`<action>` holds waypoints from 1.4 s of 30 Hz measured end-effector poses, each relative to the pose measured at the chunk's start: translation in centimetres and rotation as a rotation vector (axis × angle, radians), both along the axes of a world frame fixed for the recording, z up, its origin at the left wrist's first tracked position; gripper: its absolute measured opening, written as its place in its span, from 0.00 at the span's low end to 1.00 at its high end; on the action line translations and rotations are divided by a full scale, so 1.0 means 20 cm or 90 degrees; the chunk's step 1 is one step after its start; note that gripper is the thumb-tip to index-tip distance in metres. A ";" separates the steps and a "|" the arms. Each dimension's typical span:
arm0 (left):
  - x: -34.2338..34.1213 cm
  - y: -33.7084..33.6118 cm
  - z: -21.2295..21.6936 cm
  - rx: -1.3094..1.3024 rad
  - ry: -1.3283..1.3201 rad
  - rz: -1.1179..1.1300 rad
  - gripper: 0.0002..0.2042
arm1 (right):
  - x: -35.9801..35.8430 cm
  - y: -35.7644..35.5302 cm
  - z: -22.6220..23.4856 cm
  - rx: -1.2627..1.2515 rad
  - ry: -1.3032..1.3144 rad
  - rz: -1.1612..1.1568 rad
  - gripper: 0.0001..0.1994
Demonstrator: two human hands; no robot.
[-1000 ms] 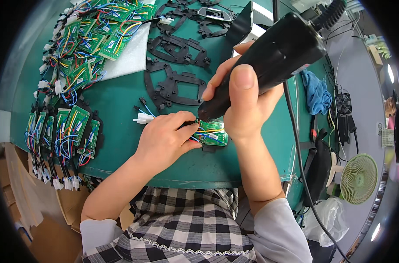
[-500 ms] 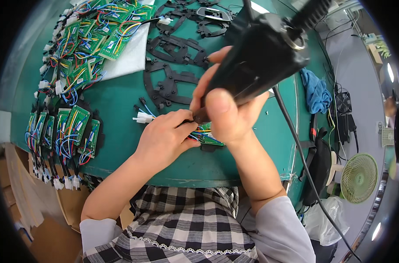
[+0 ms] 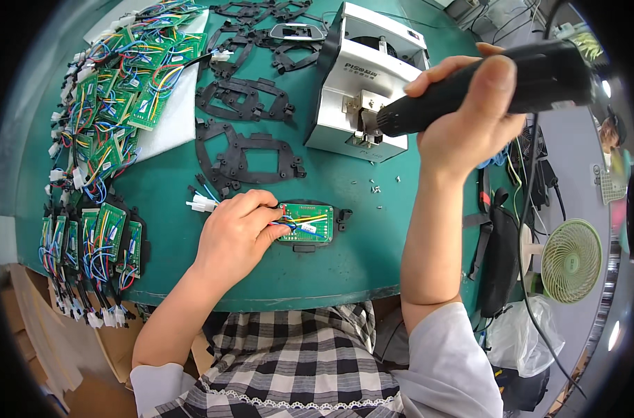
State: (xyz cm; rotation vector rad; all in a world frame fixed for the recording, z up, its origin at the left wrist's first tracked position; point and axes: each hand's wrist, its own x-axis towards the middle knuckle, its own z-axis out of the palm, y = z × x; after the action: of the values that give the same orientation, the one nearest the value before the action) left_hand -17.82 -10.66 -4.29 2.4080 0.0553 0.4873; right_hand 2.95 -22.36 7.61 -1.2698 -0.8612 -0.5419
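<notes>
My right hand [image 3: 470, 129] is wrapped round a black electric screwdriver [image 3: 533, 76]. The nose of the tool meets the front of a silver box-shaped screw feeder [image 3: 336, 129]; its bit is hidden there. My left hand [image 3: 235, 233] presses thumb and fingers together at the left end of a green circuit board [image 3: 320, 224], by its wires. The board lies in a black plastic frame [image 3: 304, 248] on the green table. A white connector [image 3: 202, 203] on the wires sticks out beyond my left fingers.
Wired green boards [image 3: 115, 104] are heaped at the far left, partly on a white sheet [image 3: 171, 125]. Empty black frames [image 3: 251, 157] lie beyond my left hand. Loose screws [image 3: 376, 189] are scattered before the feeder. A cable [image 3: 529, 279] hangs at the right, near a green fan [image 3: 571, 261].
My right hand has carried the screwdriver from above the board, up and right, to the feeder. The feeder and the board now show uncovered. My left hand stays at the board.
</notes>
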 end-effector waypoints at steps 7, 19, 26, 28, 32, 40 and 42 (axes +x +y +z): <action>-0.01 0.00 -0.01 -0.029 -0.002 0.017 0.08 | -0.16 -0.04 -0.03 -0.066 0.159 0.084 0.34; -0.01 0.01 -0.05 -0.018 -0.022 0.031 0.05 | -0.50 0.06 -0.24 -0.161 0.208 0.288 0.39; 0.00 0.02 -0.05 -0.007 -0.041 0.037 0.05 | -0.54 0.07 -0.25 -0.186 0.189 0.251 0.41; 0.00 0.02 -0.05 -0.016 -0.034 0.027 0.05 | -0.55 0.07 -0.25 -0.153 0.214 0.271 0.38; 0.00 0.02 -0.06 -0.021 -0.039 0.024 0.05 | -0.55 0.07 -0.29 -0.056 0.250 0.314 0.27; 0.00 0.02 -0.06 -0.022 -0.020 0.036 0.05 | -0.57 0.06 -0.30 -0.205 0.145 0.248 0.38; -0.01 0.01 -0.04 -0.007 -0.019 0.046 0.05 | -0.58 0.05 -0.30 -0.229 0.129 0.261 0.39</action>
State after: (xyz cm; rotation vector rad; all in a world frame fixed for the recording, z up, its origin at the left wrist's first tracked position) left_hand -18.00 -10.38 -5.04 2.3936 0.1325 0.5556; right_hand -8.56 -21.36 1.68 -1.3919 -1.0417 0.0729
